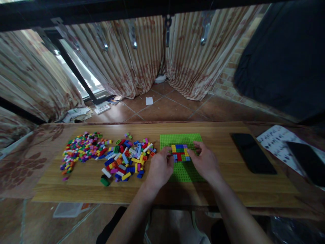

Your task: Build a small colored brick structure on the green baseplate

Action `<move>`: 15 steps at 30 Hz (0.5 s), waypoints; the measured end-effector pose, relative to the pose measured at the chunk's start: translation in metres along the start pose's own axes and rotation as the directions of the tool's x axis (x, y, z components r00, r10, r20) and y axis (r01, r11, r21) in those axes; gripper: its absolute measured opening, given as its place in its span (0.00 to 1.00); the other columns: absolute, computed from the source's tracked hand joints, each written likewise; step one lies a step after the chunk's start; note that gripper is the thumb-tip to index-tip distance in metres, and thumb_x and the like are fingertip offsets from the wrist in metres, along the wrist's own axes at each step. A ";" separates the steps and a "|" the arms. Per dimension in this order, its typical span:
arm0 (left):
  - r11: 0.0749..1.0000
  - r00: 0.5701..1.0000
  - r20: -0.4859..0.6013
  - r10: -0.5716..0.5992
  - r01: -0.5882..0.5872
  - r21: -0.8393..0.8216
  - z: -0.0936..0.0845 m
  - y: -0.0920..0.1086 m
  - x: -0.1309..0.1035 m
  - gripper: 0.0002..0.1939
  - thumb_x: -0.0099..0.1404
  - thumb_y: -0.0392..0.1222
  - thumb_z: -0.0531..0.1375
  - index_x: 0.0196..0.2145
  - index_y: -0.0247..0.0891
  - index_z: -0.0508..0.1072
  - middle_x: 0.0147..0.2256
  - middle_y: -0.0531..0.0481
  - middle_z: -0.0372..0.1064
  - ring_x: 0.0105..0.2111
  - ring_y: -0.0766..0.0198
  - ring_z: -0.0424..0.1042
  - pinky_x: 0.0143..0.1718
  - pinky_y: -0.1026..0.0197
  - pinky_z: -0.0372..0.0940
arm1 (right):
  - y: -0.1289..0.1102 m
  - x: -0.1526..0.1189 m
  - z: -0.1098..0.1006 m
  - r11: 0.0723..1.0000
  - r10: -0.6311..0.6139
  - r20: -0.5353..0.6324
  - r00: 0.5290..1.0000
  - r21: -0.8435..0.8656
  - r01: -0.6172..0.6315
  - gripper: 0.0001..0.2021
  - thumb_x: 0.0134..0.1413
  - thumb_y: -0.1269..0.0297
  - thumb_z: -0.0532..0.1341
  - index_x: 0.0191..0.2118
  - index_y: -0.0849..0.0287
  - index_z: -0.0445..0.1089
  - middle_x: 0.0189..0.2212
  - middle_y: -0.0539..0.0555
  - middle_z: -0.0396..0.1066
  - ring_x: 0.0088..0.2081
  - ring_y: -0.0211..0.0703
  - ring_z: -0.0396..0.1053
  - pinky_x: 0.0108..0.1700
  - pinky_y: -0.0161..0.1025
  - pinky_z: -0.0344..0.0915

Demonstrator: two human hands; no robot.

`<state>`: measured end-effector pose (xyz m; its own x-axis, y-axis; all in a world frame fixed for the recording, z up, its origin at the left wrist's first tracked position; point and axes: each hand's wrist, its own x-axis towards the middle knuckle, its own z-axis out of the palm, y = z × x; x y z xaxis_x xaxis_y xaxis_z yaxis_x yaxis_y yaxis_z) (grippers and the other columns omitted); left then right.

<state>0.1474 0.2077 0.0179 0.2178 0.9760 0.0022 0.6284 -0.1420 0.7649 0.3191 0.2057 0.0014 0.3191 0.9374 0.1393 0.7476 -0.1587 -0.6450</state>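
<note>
A small rectangular block of joined toy bricks [179, 153], in yellow, blue, red, purple and other colours, is at the upper middle of the green studded baseplate [188, 174]. My left hand [160, 168] has its fingers curled at the block's left edge. Opposite it, my right hand [206, 162] bends in, its thumb against the right edge and its index finger a little apart. Both hands grip the block by its sides. Whether it is raised off the baseplate or attached to it, I cannot tell.
Left of the baseplate lie a pile of larger loose bricks [127, 159] and a heap of smaller ones [85, 147]. A black phone [252, 153] rests on the wooden tabletop [220, 132] at right. Beyond it are a printed sheet [273, 135] and another dark device [306, 161].
</note>
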 end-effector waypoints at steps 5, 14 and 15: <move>0.997 0.998 -0.040 -0.058 0.060 0.053 0.002 0.003 0.003 0.13 0.64 0.37 0.55 0.46 0.36 0.71 0.35 0.44 0.76 0.33 0.60 0.75 0.35 0.61 0.66 | -0.002 0.000 -0.002 1.000 0.007 0.034 0.999 -0.020 -0.006 0.21 0.54 0.57 0.58 0.50 0.65 0.68 0.43 0.65 0.73 0.40 0.53 0.72 0.43 0.50 0.67; 0.984 0.983 -0.079 -0.168 0.171 0.043 0.004 0.006 0.010 0.16 0.60 0.39 0.61 0.46 0.36 0.72 0.35 0.45 0.76 0.35 0.59 0.75 0.37 0.60 0.66 | -0.003 -0.001 -0.001 0.999 -0.002 0.056 0.998 -0.037 0.004 0.22 0.55 0.58 0.57 0.51 0.67 0.67 0.45 0.67 0.72 0.42 0.54 0.71 0.46 0.51 0.67; 0.983 0.981 -0.083 -0.173 0.177 0.041 0.004 0.006 0.010 0.16 0.60 0.39 0.61 0.46 0.35 0.73 0.35 0.45 0.76 0.35 0.59 0.75 0.37 0.60 0.66 | -0.004 -0.001 -0.001 0.999 -0.004 0.059 0.998 -0.041 0.006 0.22 0.55 0.59 0.57 0.52 0.67 0.66 0.46 0.67 0.71 0.43 0.54 0.71 0.46 0.51 0.67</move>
<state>0.1563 0.2159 0.0201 0.0430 0.9962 -0.0762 0.6870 0.0259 0.7262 0.3165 0.2046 0.0042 0.2817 0.9545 0.0975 0.7728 -0.1655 -0.6126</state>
